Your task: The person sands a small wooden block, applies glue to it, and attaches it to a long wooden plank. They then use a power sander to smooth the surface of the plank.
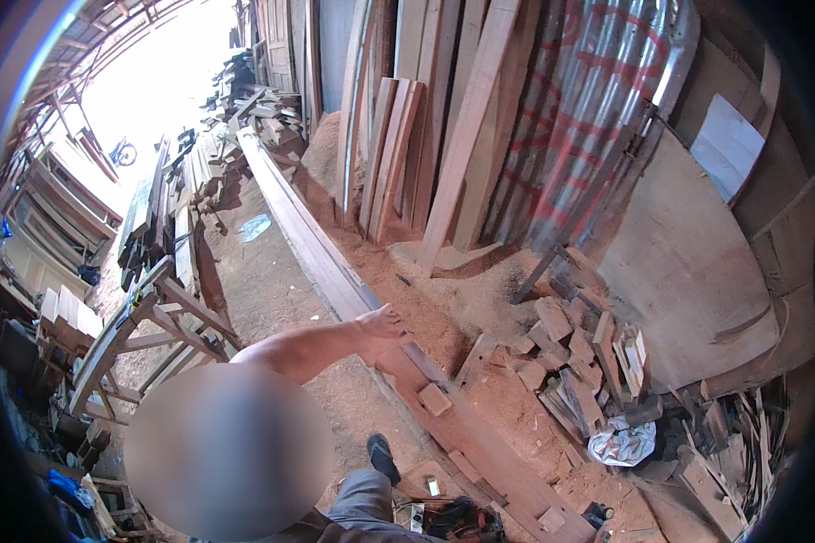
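While a bare forearm [294, 351] extends from the left side of the head view, what appears to be the left hand [380, 323] rests on the long plank [340, 281]; the hand lies over the plank's middle stretch, its fingers toward the far edge; how far it is open, and whether it grips the wood or only bears on it, cannot be told. The right hand cannot be made out, so its opening and any hold cannot be told; a blurred patch [226, 452] conceals the area where the forearm begins.

The plank runs diagonally from the upper left to the lower right, past the person's front; small wood blocks [435, 399] lie along its lower stretch; near its lower end, at the bottom edge, sits a partly visible red and dark object [484, 523], its kind unclear. A grey trouser leg [362, 498] and a dark sandal [383, 457] are on the near side of the plank.

Beyond the plank, sawdust [480, 294] is heaped at the foot of upright boards [480, 109]; to their right stands a corrugated metal sheet [598, 100] with red markings; below it lies a pile of offcuts [580, 353], with a crumpled white bag [622, 442] beside it; a wooden trestle [195, 308] stands at left.
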A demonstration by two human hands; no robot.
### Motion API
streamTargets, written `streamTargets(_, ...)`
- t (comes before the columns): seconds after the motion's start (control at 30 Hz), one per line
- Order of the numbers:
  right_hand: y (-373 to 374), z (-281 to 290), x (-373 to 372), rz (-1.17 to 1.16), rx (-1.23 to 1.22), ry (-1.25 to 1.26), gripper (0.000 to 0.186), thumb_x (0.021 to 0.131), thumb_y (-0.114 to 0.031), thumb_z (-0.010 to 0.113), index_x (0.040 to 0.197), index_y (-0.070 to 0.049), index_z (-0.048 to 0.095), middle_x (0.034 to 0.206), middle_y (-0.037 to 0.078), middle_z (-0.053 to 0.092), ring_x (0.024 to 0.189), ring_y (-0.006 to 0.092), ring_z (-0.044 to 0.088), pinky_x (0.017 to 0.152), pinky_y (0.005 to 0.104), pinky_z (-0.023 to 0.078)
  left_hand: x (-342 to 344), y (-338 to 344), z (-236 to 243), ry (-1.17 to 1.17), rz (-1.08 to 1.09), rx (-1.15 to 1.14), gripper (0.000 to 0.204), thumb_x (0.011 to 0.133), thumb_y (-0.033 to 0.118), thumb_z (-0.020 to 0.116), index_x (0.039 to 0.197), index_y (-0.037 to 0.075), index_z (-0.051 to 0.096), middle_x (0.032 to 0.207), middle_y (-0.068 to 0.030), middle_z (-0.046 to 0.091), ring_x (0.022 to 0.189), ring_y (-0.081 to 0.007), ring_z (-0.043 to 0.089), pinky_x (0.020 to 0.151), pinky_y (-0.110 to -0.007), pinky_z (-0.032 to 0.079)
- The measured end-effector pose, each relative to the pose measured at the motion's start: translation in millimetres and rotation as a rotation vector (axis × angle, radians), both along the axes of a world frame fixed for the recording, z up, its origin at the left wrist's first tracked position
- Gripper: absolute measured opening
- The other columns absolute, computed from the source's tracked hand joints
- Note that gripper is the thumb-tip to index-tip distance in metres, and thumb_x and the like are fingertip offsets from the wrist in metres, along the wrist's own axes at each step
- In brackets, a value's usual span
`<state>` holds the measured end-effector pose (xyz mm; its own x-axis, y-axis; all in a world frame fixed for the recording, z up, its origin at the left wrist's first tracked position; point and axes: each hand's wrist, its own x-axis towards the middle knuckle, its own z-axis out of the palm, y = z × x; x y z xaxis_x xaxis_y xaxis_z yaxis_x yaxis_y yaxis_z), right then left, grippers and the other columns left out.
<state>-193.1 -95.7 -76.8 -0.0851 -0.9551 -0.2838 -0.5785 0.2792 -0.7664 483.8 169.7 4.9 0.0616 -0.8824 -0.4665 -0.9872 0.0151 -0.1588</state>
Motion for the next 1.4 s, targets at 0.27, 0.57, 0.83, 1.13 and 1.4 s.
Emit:
streamTargets(0.27, 10, 0, -1, -0.02, -0.007, 0.031, 0.086, 0.103, -0.065, 0.067, 0.159, -0.002, 0.051, 0.153, 0.012, 0.059, 0.133, 0.0264, 0.06, 0.114, 0.0419, 0.049, 14, 26, -12, 0.117, 0.043, -0.167, 0.117, 0.063, 0.061, 0.092, 0.159, 0.012, 0.046, 0.15, -0.0135, 0.06, 0.141, -0.0347, 0.056, 0.117, -0.062, 0.034)
streamTargets(0.57, 1, 44, -35, -0.154, 0.3, -0.23, 0.092, 0.097, -0.07, 0.072, 0.157, -0.002, 0.052, 0.149, 0.012, 0.061, 0.135, 0.0254, 0.059, 0.116, 0.0426, 0.047, 21, 46, -23, 0.157, 0.439, -0.187, 0.105, 0.075, 0.025, 0.09, 0.167, 0.025, 0.04, 0.169, -0.0181, 0.043, 0.159, -0.0446, 0.032, 0.131, -0.059, 0.026)
streamTargets(0.83, -6, 56, -30, -0.296, 0.309, -0.291, 0.075, 0.105, -0.059, 0.069, 0.146, 0.003, 0.061, 0.135, 0.016, 0.067, 0.124, 0.0264, 0.063, 0.103, 0.044, 0.053, -129, 124, -145, 0.074, 1.502, -1.25, 0.071, 0.098, 0.013, 0.072, 0.161, 0.001, 0.041, 0.167, -0.0226, 0.041, 0.153, -0.038, 0.041, 0.128, -0.047, 0.033)
streamTargets(1.13, 0, 190, -113, 0.348, -0.047, 0.021, 0.044, 0.113, -0.042, 0.06, 0.103, 0.0, 0.058, 0.073, 0.004, 0.061, 0.059, 0.0146, 0.057, 0.054, 0.0308, 0.048, -176, 9, -81, 0.848, 1.903, -1.448, 0.097, 0.098, 0.056, 0.079, 0.162, -0.005, 0.038, 0.162, -0.0198, 0.051, 0.148, -0.0319, 0.051, 0.122, -0.043, 0.038)
streamTargets(1.4, 16, 241, -57, 0.889, 0.17, 0.135, 0.058, 0.105, -0.035, 0.073, 0.127, 0.017, 0.061, 0.087, 0.025, 0.074, 0.076, 0.0284, 0.077, 0.066, 0.0401, 0.059, -161, -8, -90, 1.006, 1.894, -1.454, 0.111, 0.093, 0.053, 0.085, 0.167, -0.006, 0.026, 0.165, -0.0199, 0.049, 0.149, -0.0326, 0.051, 0.121, -0.044, 0.042)
